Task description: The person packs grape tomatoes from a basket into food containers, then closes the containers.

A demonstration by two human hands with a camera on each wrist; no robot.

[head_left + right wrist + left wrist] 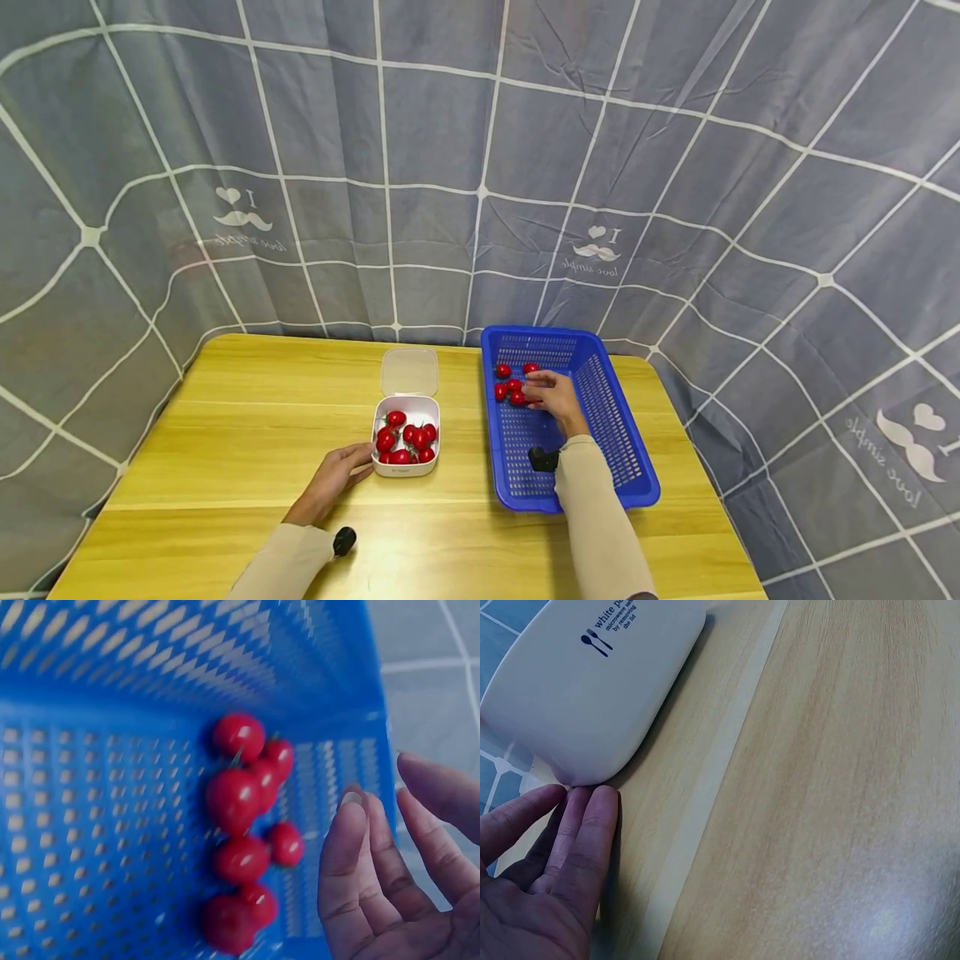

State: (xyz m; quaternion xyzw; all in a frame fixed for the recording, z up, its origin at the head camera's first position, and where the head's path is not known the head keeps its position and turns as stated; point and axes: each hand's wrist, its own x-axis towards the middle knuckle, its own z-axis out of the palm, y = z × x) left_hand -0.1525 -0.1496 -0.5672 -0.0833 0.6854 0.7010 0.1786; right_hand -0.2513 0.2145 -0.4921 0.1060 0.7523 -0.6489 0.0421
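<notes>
Fingertips of my left hand [333,477] touch the left side of a white plastic food box [402,470], their fingers nearly straight in the left wrist view. Inside the box lie several red cherry tomatoes [401,457], some with green stems. My right hand [557,402] reaches into a blue slotted basket [516,502], over its far part. Its fingers are loosely bent and apart, with nothing between them in the right wrist view. Beside that hand, several more cherry tomatoes [234,801] lie clustered on the basket floor.
Behind the box its pale translucent lid [409,372] lies folded back on the wooden table [247,425]. A grey curtain [435,225] with white lines hangs behind the table and along both sides. The basket's raised walls surround the right hand.
</notes>
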